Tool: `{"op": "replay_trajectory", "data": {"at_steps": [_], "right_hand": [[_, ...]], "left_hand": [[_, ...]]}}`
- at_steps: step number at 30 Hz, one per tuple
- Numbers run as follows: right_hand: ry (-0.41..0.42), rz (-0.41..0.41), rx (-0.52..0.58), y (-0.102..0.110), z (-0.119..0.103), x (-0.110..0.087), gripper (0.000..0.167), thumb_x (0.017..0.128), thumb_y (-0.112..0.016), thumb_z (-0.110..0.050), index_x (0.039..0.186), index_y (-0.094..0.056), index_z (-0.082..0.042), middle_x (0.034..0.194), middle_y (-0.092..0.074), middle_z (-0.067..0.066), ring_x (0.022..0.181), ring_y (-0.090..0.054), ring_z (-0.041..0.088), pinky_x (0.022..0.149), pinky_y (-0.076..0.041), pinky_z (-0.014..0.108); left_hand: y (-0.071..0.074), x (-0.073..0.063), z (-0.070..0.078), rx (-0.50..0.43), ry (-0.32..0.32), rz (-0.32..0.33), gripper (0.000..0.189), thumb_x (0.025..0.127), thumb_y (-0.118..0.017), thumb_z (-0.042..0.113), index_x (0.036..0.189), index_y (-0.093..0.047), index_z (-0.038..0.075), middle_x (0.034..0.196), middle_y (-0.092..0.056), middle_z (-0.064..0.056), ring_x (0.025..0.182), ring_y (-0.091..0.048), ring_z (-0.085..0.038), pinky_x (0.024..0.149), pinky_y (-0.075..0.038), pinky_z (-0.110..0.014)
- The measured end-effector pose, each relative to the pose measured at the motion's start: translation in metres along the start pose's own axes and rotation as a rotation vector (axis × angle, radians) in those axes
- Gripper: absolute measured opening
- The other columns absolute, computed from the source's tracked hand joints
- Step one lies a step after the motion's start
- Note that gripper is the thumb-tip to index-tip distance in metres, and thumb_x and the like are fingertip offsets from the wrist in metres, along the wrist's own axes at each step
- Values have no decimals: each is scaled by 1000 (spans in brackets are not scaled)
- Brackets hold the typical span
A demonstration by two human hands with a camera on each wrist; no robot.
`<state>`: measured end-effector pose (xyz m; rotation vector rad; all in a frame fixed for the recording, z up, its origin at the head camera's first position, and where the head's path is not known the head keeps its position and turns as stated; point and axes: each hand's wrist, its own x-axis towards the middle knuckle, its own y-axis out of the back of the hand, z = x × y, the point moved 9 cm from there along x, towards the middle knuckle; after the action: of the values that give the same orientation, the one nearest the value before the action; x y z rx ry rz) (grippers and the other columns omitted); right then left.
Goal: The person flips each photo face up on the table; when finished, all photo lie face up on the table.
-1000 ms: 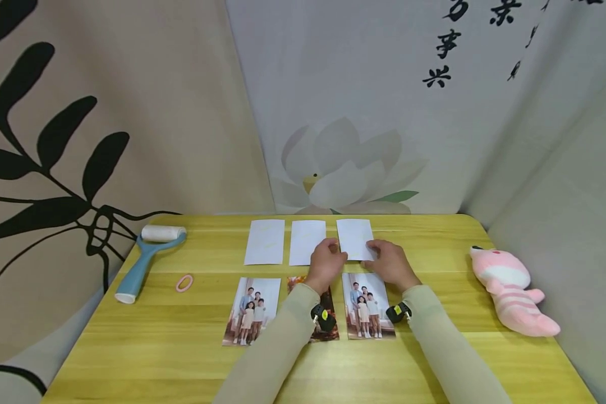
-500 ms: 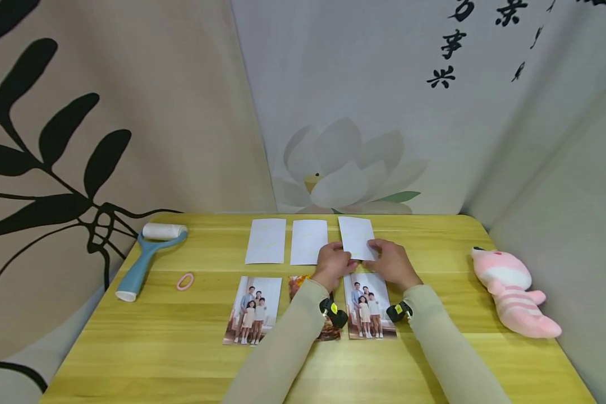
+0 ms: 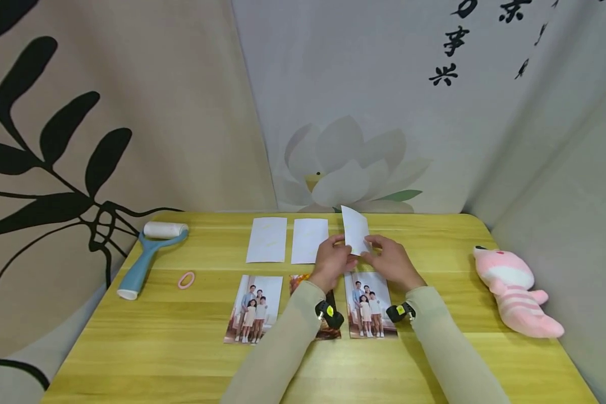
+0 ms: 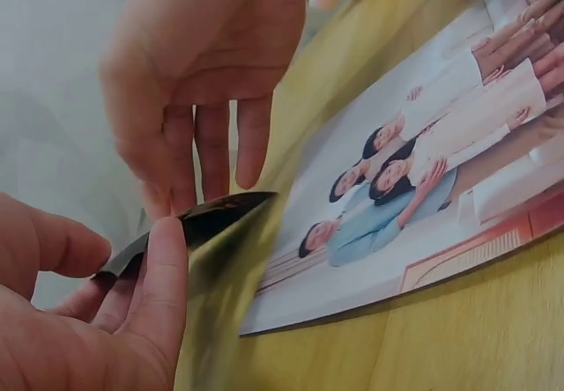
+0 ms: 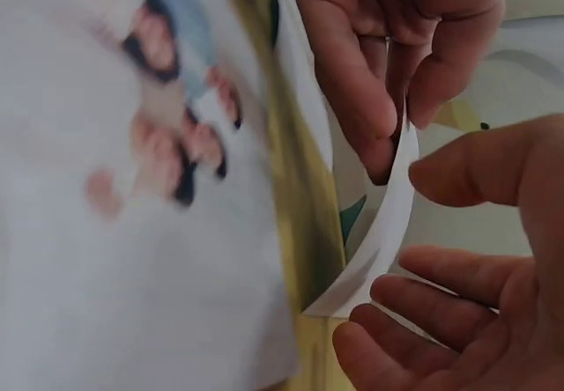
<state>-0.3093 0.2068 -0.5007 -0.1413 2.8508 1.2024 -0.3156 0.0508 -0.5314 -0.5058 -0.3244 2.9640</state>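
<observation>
A photo print (image 3: 356, 229) is raised off the table, tilted and bent, its white back toward the head camera. My left hand (image 3: 331, 262) pinches its lower edge between thumb and fingers. My right hand (image 3: 391, 261) is at its right side, fingers loosely extended, close to or touching it. In the left wrist view the print (image 4: 216, 210) shows a dark face, seen nearly edge-on. Below lies a family photo (image 3: 368, 306), face up. Another family photo (image 3: 252, 308) is at left; an orange-brown photo (image 3: 298, 280) is mostly hidden by my left arm.
Two white-backed cards (image 3: 266, 240) lie along the back of the wooden table (image 3: 182, 348). At left are a blue-handled lint roller (image 3: 148, 261) and a pink ring (image 3: 186, 280). A pink plush toy (image 3: 515, 292) lies near the right edge. A curtain hangs behind.
The right-hand print in the back row has gone from lying flat to being lifted and tilted up. My left hand moved right and took its lower edge; my right hand stayed beside it.
</observation>
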Motion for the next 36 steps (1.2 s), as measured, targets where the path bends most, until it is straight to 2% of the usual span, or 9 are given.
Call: {"op": "replay_trajectory", "data": {"at_steps": [4,7,10,15,19,21,24,30,36], "right_hand": [[8,20,112,3,-9,0,54,105,-63,-35,151,-57,-9,151,-60,18,138,-59,39,111,-51,59],[11,38,198,5,-13,2,50,107,-61,-36,149,-59,-8,147,-64,16,131,-64,36,105,-57,53],[0,46,298,8,-17,4,50,109,-59,-39,148,-59,-7,143,-65,17,126,-66,35,97,-61,47],[-34,17,467,9,-21,5,56,110,-58,-38,153,-52,-3,145,-61,22,133,-62,38,90,-64,39],[-81,8,555,10,-21,5,63,109,-59,-40,158,-46,-3,148,-58,23,137,-59,39,86,-65,37],[-101,9,575,11,-20,5,66,108,-60,-42,159,-44,-3,149,-57,23,136,-58,38,84,-65,35],[-125,16,579,10,-19,5,64,108,-60,-40,158,-45,-2,149,-58,23,135,-60,37,83,-65,34],[-130,45,537,9,-19,4,49,110,-52,-21,152,-50,4,143,-63,28,128,-65,38,80,-65,33],[-108,86,471,13,-23,3,46,109,-50,-17,148,-53,7,134,-68,30,110,-72,34,67,-63,26]], "left_hand": [[-2,-7,9,6,-40,-28,46,104,-61,8,149,-56,8,129,-70,-16,103,-75,-27,81,-65,-33],[-5,-12,15,20,-61,-72,46,105,-61,9,150,-56,9,135,-68,-17,114,-72,-36,89,-65,-40],[-10,-16,21,57,-89,-120,44,105,-61,12,149,-58,11,140,-66,-17,123,-68,-40,96,-62,-47],[-15,-20,26,170,-135,-153,42,104,-64,16,147,-62,18,144,-65,-12,121,-68,-36,99,-60,-52],[-18,-24,29,284,-183,-167,41,103,-67,19,144,-65,23,142,-66,-5,118,-69,-26,98,-60,-47],[-20,-26,30,338,-208,-175,40,102,-69,22,142,-67,23,138,-67,-2,117,-67,-19,98,-60,-41],[-22,-29,31,399,-231,-183,39,100,-72,25,139,-68,22,133,-68,-1,112,-67,-15,93,-59,-35],[-23,-34,31,516,-255,-163,43,98,-77,28,139,-68,19,133,-68,-6,95,-64,-13,76,-56,-29],[-23,-35,34,559,-276,-135,49,95,-81,31,140,-67,18,137,-68,-6,95,-62,-13,75,-55,-27]]}}
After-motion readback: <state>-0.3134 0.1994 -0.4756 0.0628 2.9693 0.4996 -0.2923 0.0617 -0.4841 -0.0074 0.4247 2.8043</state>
